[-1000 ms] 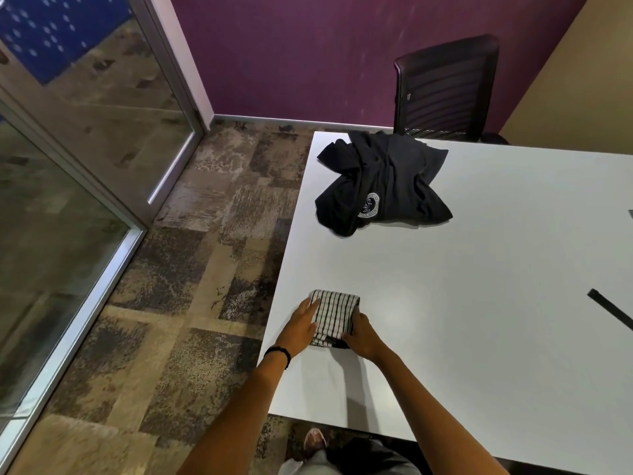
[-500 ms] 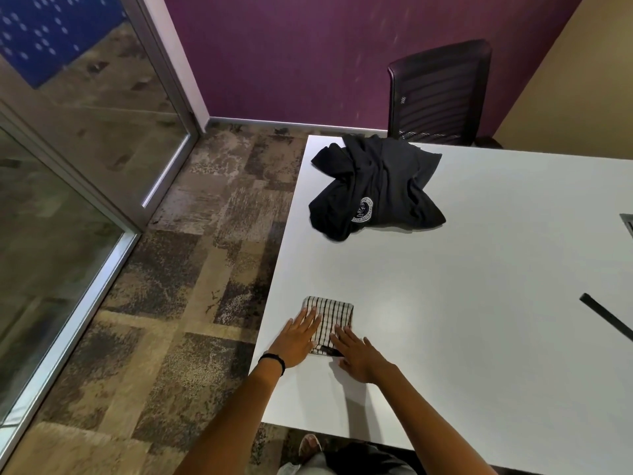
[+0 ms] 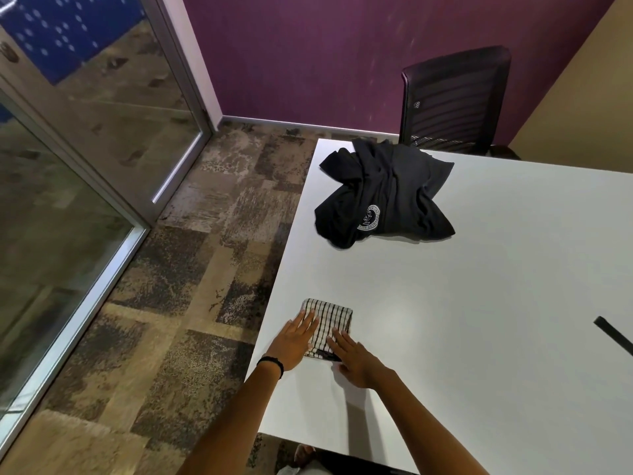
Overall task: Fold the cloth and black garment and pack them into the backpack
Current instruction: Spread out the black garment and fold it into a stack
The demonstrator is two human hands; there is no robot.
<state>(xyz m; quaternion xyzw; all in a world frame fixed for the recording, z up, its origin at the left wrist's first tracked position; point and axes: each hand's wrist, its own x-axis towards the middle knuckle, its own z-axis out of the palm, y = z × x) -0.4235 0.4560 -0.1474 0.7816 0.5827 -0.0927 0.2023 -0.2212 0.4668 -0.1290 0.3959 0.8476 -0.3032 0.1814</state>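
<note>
**Both hands flat on the folded cloth**

The cloth, white with dark checks, lies folded into a small rectangle near the left front corner of the white table. The left hand lies palm down on its left side, with the fingers straight and close together and the fingertips near the cloth's far edge. A dark band circles that wrist. The right hand is also palm down, its fingers straight and slightly spread. Its fingertips rest on the cloth's near right part, while the palm is over bare table just beside it. Neither hand pinches or curls around the fabric.

The garment sits well apart from the cloth, at the far left end of the table. It is a crumpled black heap with a round white emblem facing up. Just behind it a dark mesh chair stands against the purple wall. A black strip enters from the right edge and lies on the table; what it belongs to cannot be told. Patterned brown carpet covers the floor left of the table, bounded by a glass partition in a metal frame.
</note>
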